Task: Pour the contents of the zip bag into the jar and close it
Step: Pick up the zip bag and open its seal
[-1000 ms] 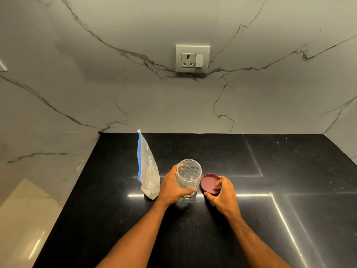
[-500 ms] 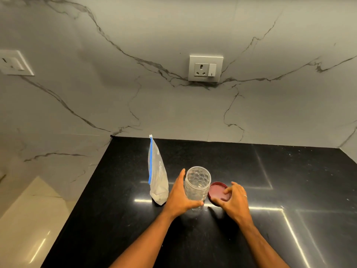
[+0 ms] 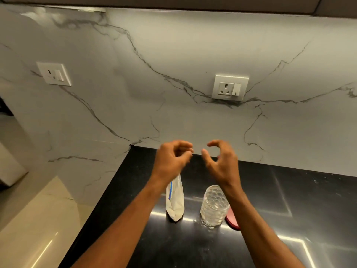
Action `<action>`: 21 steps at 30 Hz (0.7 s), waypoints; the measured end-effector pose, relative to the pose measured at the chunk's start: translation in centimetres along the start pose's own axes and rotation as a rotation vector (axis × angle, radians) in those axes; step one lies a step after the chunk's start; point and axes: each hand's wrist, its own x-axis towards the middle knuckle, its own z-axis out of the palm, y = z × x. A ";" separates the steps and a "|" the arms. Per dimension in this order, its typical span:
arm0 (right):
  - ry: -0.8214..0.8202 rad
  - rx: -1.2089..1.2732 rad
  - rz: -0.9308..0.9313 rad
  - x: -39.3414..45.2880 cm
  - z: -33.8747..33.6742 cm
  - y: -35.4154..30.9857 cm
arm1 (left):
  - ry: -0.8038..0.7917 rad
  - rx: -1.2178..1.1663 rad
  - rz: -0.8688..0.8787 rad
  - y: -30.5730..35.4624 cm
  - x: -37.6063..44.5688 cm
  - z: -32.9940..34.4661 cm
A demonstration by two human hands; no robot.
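A zip bag (image 3: pixel 176 200) with a blue strip and pale contents stands upright on the black counter (image 3: pixel 193 246); its top is hidden behind my left wrist. To its right stands a clear dimpled jar (image 3: pixel 214 206), open and without its lid. The maroon lid (image 3: pixel 232 219) lies flat just right of the jar, partly hidden by my right forearm. My left hand (image 3: pixel 172 159) is raised above the bag, its fingers loosely curled and blurred, holding nothing. My right hand (image 3: pixel 221 163) hovers above the jar with fingers apart and empty.
A marble wall rises behind the counter, with a socket plate (image 3: pixel 229 88) on the back and another socket plate (image 3: pixel 54 74) on the left. The counter's left edge (image 3: pixel 100 206) drops to a pale floor.
Both hands let go of the jar and the lid and rose above the counter toward the wall. The camera tilted up and closer. The jar, lid and bag stayed in place.
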 end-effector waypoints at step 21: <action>-0.415 -0.307 0.126 2.7 6.5 -5.1 | -0.295 -0.261 -0.238 -11.1 7.0 -4.8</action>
